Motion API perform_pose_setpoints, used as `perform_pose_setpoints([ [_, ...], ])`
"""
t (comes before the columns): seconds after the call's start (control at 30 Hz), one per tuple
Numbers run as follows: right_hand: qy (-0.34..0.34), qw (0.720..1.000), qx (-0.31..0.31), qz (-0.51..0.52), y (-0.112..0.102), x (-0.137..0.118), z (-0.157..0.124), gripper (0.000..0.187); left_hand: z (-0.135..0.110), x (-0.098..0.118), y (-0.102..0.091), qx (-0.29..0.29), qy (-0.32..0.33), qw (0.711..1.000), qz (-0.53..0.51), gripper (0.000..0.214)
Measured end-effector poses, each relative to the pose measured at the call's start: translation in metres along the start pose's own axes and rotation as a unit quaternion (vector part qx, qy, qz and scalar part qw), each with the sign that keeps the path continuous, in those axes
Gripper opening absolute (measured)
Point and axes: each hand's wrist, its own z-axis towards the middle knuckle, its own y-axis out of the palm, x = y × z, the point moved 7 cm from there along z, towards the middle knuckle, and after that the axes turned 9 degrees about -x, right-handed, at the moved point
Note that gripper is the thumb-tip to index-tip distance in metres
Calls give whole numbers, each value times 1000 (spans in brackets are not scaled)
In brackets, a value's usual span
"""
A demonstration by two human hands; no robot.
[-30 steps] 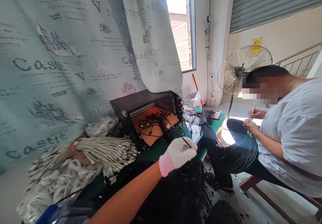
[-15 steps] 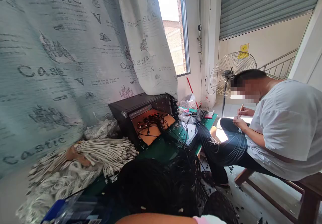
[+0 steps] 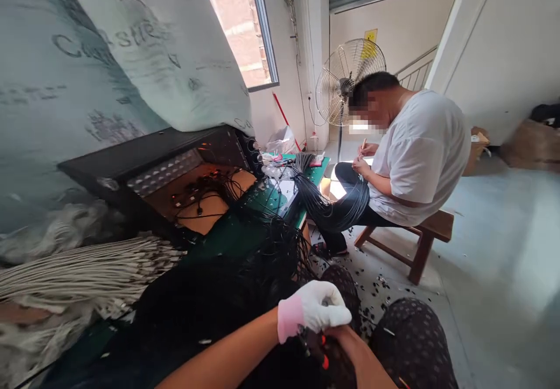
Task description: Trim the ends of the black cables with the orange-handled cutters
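Cloth, metal, wood and plastic, all around you!
You're wearing a matt cloth glove [image 3: 312, 308]; black cables [image 3: 322, 203] catch a plastic-like sheen, pale cables [image 3: 105, 266] look duller; there's the box [image 3: 144, 147], smooth and metal-looking, the curtain [image 3: 175, 51] in matt cloth, the fan [image 3: 345, 86] in shiny metal wire, the bench [image 3: 437, 224] in brown wood, and the floor [image 3: 494, 260] gleams smooth and glossy!

- Left hand [image 3: 322, 306]: we wear a white glove [image 3: 311, 302], fabric, wide pink cuff [image 3: 289, 318] at the wrist.
- Right hand [image 3: 345, 337]: ours is bare where visible, partly hidden.
- Forearms [image 3: 231, 351]: both bare.
- Legwear [image 3: 413, 342]: we're in dark fabric, small pale spots all over.
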Motion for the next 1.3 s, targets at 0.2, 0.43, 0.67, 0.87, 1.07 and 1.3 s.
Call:
perform_pose_setpoints([
  [0.2, 18, 992, 96, 78, -18, -7, -20, 59, -7, -7, -24, 61, 14, 987, -146, 32],
  [0.43, 158, 974, 163, 20, -17, 38, -48, 58, -6, -27, -33, 126, 27, 956, -264, 35],
  [0.67, 163, 972, 166, -31, -19, 29, -42, 59, -8, -27, -29, 122, -3, 961, -249, 32],
  [0.87, 160, 971, 170, -49, -24, 27, -37, 61, -11, -25, -27, 124, -31, 975, -180, 30],
  [1.07, 170, 970, 168, -49, -25, 26, -36, 59, -12, -25, -28, 129, -36, 980, -150, 28],
  [1.3, 173, 973, 150, -17, -24, 27, -34, 46, -13, -24, -28, 134, -45, 982, -124, 30],
])
